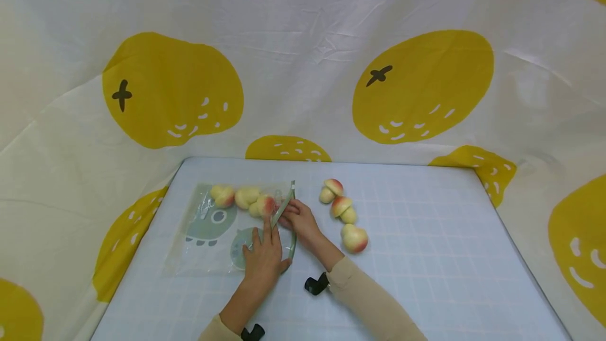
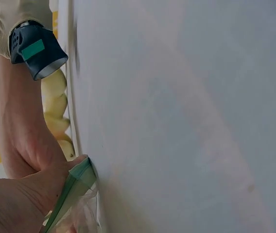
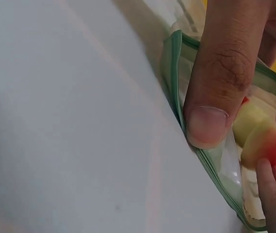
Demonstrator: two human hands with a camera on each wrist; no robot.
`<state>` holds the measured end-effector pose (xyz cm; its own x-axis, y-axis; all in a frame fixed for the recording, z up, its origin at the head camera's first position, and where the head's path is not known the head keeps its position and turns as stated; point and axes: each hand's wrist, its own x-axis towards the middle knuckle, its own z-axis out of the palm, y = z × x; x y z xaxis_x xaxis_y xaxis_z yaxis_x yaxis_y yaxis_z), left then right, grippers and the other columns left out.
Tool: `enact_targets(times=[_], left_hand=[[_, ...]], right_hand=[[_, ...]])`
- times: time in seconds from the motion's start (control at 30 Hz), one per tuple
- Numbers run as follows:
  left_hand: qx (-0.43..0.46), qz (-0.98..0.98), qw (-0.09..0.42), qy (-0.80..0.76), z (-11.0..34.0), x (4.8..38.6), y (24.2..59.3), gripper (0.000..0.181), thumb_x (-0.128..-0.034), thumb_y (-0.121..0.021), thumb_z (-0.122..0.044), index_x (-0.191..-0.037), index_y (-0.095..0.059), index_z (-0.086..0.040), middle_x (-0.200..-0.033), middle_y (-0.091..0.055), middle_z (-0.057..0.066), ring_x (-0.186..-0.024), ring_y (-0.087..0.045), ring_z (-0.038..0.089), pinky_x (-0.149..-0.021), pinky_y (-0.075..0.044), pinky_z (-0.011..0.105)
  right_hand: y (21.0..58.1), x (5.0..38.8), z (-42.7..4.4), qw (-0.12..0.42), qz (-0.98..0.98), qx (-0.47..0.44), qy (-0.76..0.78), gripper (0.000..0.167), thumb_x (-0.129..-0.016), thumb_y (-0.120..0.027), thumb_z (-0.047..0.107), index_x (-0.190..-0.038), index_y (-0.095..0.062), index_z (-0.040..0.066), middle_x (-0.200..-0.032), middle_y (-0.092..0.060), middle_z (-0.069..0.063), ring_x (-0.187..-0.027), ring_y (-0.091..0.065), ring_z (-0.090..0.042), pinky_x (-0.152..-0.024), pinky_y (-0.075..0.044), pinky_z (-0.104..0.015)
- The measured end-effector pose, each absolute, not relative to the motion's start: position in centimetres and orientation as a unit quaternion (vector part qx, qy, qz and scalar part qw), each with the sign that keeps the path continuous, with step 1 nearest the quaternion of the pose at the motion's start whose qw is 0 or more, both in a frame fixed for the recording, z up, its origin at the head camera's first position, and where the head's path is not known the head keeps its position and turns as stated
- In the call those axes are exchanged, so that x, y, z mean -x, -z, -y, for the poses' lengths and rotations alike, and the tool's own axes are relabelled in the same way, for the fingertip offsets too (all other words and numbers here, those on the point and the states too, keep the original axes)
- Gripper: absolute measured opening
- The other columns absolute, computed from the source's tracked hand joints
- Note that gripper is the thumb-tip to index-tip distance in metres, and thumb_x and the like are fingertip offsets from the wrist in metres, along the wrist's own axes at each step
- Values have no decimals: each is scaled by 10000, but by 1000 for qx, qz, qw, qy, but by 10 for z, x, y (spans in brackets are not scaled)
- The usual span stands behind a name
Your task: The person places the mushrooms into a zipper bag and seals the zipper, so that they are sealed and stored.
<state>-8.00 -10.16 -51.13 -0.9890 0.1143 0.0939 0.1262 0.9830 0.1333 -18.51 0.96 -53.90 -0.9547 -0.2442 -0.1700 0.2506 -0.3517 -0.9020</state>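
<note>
A clear zip bag [image 1: 208, 262] with a green edge and printed cartoon shapes lies flat, its right-hand opening partly lifted. Three toy mushrooms, one a red-tipped piece [image 1: 266, 204], are inside near its top. My left hand [image 1: 262, 259] rests on the bag with fingers spread, its thumb by the edge; the left wrist view shows the green zip strip [image 2: 72, 194] against this hand. My right hand [image 1: 305, 228] grips the bag at its mouth. The right wrist view has the right thumb [image 3: 220, 92] over the green-edged opening [image 3: 177, 73] and a mushroom [image 3: 267, 143] beyond.
Three more mushrooms, at top [image 1: 333, 187], middle [image 1: 344, 209] and bottom [image 1: 354, 238], lie right of the bag on the pale checked table [image 1: 440, 257]. A white cloth with yellow fruit shapes [image 1: 421, 88] hangs behind. Black wrist cameras [image 1: 316, 283] are worn on both arms.
</note>
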Motion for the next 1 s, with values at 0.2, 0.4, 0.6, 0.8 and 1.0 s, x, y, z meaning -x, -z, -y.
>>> enact_targets(times=[0.2, 0.4, 0.6, 0.8, 1.0], left_hand=[[56, 996, 36, 62, 103, 81, 514, 1024, -682, -903, -492, -1437, -450, 30, -1597, -253, 221, -1304, -399, 523, -820, -432, 739], [55, 996, 34, 68, 104, 82, 516, 1055, -678, -905, -493, -1459, -424, 28, -1601, -248, 225, -1313, -394, 526, -837, -419, 751], [62, 994, 48, 78, 103, 80, 516, 998, -669, -914, -477, -1409, -468, 24, -1588, -267, 236, -1297, -406, 528, -822, -422, 750], [61, 994, 48, 77, 102, 80, 516, 1010, -667, -915, -476, -1417, -467, 31, -1601, -246, 222, -1297, -404, 517, -814, -427, 745], [57, 995, 36, 73, 103, 81, 514, 1028, -681, -904, -486, -1444, -450, 33, -1596, -255, 230, -1320, -386, 515, -820, -429, 739]], right_hand=[[540, 189, -3, 233, -472, -29, 850, 411, -992, -432, -83, -1403, -452, -100, -1263, -627, -227, -1094, -628, -236, -920, -503, -379], [542, 193, 6, 267, -414, -56, 868, 400, -1009, -400, -77, -1407, -426, -99, -1372, -535, -293, -1241, -555, -311, -1036, -426, -433], [543, 194, 12, 286, -390, -52, 874, 393, -1052, -394, 10, -1424, -415, -114, -1387, -518, -301, -1303, -510, -355, -1059, -411, -431], [539, 192, 5, 280, -399, -64, 871, 393, -1024, -406, -45, -1412, -430, -102, -1348, -559, -277, -1240, -561, -338, -1054, -412, -453], [528, 186, -16, 267, -435, -33, 859, 408, -1048, -390, -13, -1446, -401, -102, -1343, -541, -296, -1228, -556, -324, -1064, -391, -500]])
